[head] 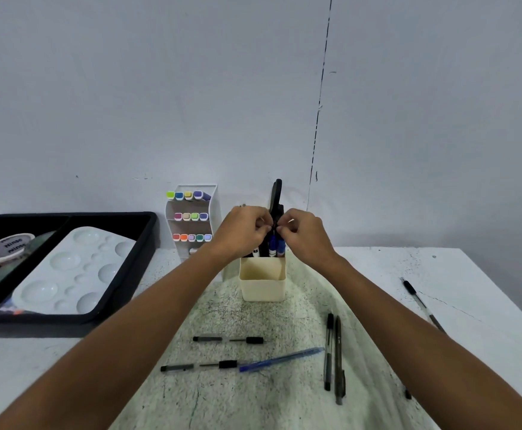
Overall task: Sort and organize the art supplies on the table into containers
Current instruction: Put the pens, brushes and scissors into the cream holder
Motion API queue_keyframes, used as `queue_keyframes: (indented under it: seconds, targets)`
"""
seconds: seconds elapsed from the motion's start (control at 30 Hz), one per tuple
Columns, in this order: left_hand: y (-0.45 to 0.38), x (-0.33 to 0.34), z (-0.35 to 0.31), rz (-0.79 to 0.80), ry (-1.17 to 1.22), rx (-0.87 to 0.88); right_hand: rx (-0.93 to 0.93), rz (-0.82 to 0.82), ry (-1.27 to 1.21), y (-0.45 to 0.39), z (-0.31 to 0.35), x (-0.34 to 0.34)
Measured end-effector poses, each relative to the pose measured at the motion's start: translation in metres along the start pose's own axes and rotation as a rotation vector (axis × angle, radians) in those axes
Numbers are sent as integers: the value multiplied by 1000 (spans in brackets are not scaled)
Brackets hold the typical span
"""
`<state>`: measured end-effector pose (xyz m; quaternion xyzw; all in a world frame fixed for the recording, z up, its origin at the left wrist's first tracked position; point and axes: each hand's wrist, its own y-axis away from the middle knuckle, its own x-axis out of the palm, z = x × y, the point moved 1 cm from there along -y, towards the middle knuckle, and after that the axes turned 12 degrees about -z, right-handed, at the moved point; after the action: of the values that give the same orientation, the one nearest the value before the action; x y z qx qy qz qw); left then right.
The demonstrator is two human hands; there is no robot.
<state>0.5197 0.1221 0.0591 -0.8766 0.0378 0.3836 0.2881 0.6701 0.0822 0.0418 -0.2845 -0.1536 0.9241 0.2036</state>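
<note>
A cream square pen cup [262,279] stands mid-table with blue-capped markers [276,245] and black scissors [276,197] sticking up from it. My left hand [241,231] and my right hand [303,232] meet above the cup, fingers curled and pinching the dark items at the scissors' lower handle; exactly what each finger grips is hidden. Loose pens lie on the table in front: two clear black-capped pens [228,339] [199,366], a blue pen [283,359], two dark pens [334,355] side by side, and one pen [421,304] at the right.
A white tiered rack [193,218] of coloured markers stands behind the cup to the left. A black tray [148,243] at the left holds a white paint palette [73,271] and tape rolls [6,248]. The wall rises just behind the table.
</note>
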Motion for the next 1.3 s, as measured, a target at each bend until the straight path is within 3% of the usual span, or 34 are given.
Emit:
queue_keyframes:
  seconds: [0.43, 0.53, 0.67, 0.77, 0.87, 1.0, 1.2, 1.3]
  targets:
    - [6, -1, -3, 79, -237, 169, 7, -8, 13, 3, 0, -2]
    - [19, -2, 2, 4, -221, 251, -8, -1, -17, 13, -3, -4]
    - [61, -4, 12, -161, -143, 345, -29, -127, -7, 42, -18, -12]
    - [108, -2, 38, -134, -117, 299, -23, -109, 91, 77, -44, -21]
    - [164, 5, 77, -10, -170, 218, -17, -23, 331, 123, -76, -24]
    - [210, 11, 104, 150, -343, -61, 27, 62, 684, 166, -97, -15]
    - [210, 15, 89, 191, -269, -81, 18, 229, 541, 173, -72, 10]
    - [187, -1, 109, 43, -250, -136, 61, 43, 447, 141, -78, -25]
